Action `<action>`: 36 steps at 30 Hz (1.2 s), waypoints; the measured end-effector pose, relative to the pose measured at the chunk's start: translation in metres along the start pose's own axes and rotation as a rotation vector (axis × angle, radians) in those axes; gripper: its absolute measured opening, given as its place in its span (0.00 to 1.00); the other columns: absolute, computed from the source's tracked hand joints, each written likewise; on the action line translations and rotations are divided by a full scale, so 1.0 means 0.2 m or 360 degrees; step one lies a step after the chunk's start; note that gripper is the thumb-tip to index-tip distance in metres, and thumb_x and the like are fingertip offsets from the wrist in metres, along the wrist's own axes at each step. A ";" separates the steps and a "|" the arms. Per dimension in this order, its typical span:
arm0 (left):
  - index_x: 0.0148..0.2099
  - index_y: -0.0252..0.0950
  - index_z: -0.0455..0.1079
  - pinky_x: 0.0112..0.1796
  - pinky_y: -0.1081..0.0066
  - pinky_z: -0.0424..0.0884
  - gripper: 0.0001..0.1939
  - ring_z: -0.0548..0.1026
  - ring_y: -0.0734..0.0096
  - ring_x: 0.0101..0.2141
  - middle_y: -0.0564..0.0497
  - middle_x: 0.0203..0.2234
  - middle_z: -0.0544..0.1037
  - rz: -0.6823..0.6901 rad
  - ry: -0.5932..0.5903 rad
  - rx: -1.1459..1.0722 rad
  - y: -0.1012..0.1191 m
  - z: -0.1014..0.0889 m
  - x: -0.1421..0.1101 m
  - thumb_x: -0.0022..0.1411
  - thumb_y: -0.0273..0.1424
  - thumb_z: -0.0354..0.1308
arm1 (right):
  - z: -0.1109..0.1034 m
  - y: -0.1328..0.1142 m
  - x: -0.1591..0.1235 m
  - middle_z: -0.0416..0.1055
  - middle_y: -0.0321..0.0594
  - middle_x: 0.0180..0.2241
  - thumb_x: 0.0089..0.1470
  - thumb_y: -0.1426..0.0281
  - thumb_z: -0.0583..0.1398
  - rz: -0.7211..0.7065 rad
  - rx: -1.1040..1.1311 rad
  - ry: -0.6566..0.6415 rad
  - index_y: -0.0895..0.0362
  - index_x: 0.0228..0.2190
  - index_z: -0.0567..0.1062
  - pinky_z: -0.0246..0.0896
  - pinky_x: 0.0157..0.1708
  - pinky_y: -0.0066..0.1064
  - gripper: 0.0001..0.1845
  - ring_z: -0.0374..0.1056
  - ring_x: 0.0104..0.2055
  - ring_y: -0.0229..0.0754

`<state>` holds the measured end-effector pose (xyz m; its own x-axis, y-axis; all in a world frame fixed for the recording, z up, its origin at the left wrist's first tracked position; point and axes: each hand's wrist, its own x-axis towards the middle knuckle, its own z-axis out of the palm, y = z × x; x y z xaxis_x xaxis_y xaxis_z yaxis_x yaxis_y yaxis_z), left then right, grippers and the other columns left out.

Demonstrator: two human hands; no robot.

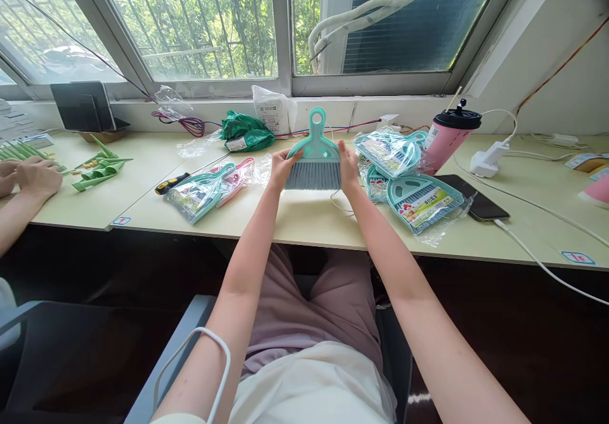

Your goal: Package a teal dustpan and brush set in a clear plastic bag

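Observation:
A small teal hand brush [314, 151] with grey bristles lies flat on the pale desk [304, 221], its looped handle pointing toward the window. My left hand [281, 167] grips its left side and my right hand [347, 166] grips its right side, fingers curled on the brush edges. To the right lies a pile of bagged teal dustpan sets [409, 186]. To the left lie more bagged sets, teal and pink [204, 189].
A pink lidded cup [448, 137], a phone [473, 198] with a cable and a white plug [486, 159] sit at the right. A green bag [245, 130] and wires lie by the window. Another person's hands [28, 176] work with green parts [98, 167] at the left.

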<state>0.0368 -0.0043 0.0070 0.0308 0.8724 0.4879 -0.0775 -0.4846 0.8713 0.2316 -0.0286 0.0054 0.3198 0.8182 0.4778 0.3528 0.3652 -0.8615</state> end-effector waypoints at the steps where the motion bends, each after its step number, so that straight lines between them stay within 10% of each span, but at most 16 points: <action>1: 0.24 0.38 0.69 0.32 0.68 0.66 0.24 0.68 0.70 0.27 0.54 0.20 0.67 -0.0040 0.0079 -0.0062 -0.01 -0.01 0.01 0.49 0.50 0.74 | -0.01 0.01 0.02 0.78 0.45 0.38 0.66 0.39 0.42 -0.0016 0.0019 0.0014 0.56 0.50 0.80 0.68 0.40 0.35 0.42 0.73 0.40 0.45; 7: 0.46 0.40 0.76 0.43 0.69 0.75 0.25 0.79 0.66 0.41 0.49 0.38 0.80 -0.0375 0.0691 -0.0535 -0.06 -0.11 0.08 0.56 0.52 0.68 | -0.01 0.10 0.05 0.79 0.51 0.52 0.71 0.56 0.45 0.0184 -0.0390 -0.0095 0.57 0.57 0.76 0.67 0.54 0.44 0.29 0.74 0.54 0.49; 15: 0.54 0.40 0.72 0.47 0.73 0.76 0.18 0.81 0.70 0.45 0.49 0.42 0.82 -0.0537 0.0757 -0.0831 -0.09 -0.14 0.06 0.62 0.33 0.67 | 0.09 0.06 -0.13 0.66 0.48 0.67 0.68 0.58 0.56 -0.0267 -0.1120 -0.1302 0.50 0.55 0.77 0.33 0.72 0.63 0.20 0.53 0.74 0.54; 22: 0.52 0.40 0.73 0.48 0.73 0.76 0.17 0.81 0.70 0.46 0.50 0.42 0.83 -0.0507 0.0694 -0.0810 -0.10 -0.15 0.06 0.61 0.31 0.67 | 0.06 0.05 -0.11 0.75 0.52 0.57 0.67 0.58 0.57 -0.0321 -0.1355 -0.1028 0.57 0.42 0.81 0.51 0.63 0.52 0.18 0.67 0.61 0.56; 29: 0.50 0.38 0.74 0.48 0.74 0.76 0.12 0.81 0.71 0.45 0.49 0.42 0.83 -0.0558 0.0754 -0.0828 -0.10 -0.14 0.06 0.63 0.26 0.64 | 0.04 0.04 -0.08 0.77 0.46 0.57 0.59 0.68 0.64 -0.0092 -0.1245 -0.1161 0.52 0.62 0.71 0.55 0.59 0.48 0.30 0.69 0.60 0.54; 36: 0.50 0.39 0.75 0.47 0.73 0.77 0.14 0.81 0.69 0.46 0.49 0.40 0.83 -0.0561 0.0723 -0.0808 -0.10 -0.14 0.05 0.61 0.26 0.65 | 0.04 0.03 -0.08 0.76 0.49 0.56 0.63 0.58 0.62 -0.0138 -0.1291 -0.1138 0.52 0.52 0.81 0.58 0.58 0.46 0.20 0.68 0.60 0.55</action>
<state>0.0099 0.0163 -0.0074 -0.2655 0.9639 0.0206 -0.5908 -0.1796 0.7866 0.2217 -0.0357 -0.0082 -0.2280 0.9691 0.0943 0.9099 0.2466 -0.3335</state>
